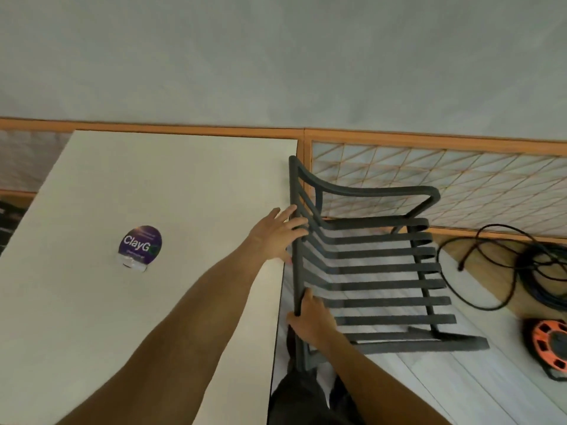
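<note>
A dark grey slatted chair (pixel 374 268) stands on the pale floor just right of a white table (pixel 153 194). My right hand (pixel 313 320) grips the chair's near left frame bar low down, thumb and fingers wrapped round it. My left hand (pixel 279 234) reaches across the table's right edge, its fingers spread and touching the same bar higher up, near the backrest slats. On the table lies a small clear tub with a purple "ClayG" lid (pixel 139 246).
A black cable (pixel 521 265) lies coiled on the floor at the right, with an orange cable reel (pixel 549 342) beside it. A wood-framed lattice panel (pixel 445 179) runs along the wall behind the chair. My dark trouser legs show at the bottom.
</note>
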### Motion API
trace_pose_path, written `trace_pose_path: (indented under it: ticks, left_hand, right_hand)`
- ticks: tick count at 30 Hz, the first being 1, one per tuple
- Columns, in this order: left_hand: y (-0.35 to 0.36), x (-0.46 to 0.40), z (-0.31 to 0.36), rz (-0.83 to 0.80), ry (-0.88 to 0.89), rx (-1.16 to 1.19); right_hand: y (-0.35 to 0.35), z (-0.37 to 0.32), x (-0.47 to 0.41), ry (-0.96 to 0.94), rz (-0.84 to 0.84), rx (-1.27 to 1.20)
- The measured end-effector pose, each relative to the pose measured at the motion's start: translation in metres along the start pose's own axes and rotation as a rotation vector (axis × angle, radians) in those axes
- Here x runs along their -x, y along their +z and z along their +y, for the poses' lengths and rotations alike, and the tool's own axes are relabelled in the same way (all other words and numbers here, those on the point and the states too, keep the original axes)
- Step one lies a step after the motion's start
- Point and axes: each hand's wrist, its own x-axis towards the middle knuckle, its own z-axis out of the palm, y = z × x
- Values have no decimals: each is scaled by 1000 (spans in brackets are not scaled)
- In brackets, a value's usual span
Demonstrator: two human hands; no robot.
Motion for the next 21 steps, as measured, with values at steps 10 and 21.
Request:
trace_pose_path:
  ticks: [10, 21]
  left_hand:
    - [3, 2, 40, 195, 99, -45]
    - [-2, 35, 197, 135, -126, 47]
  right_hand:
    - [-2, 31, 18, 98, 45, 28]
    - [-21, 175, 91, -28, 77, 181]
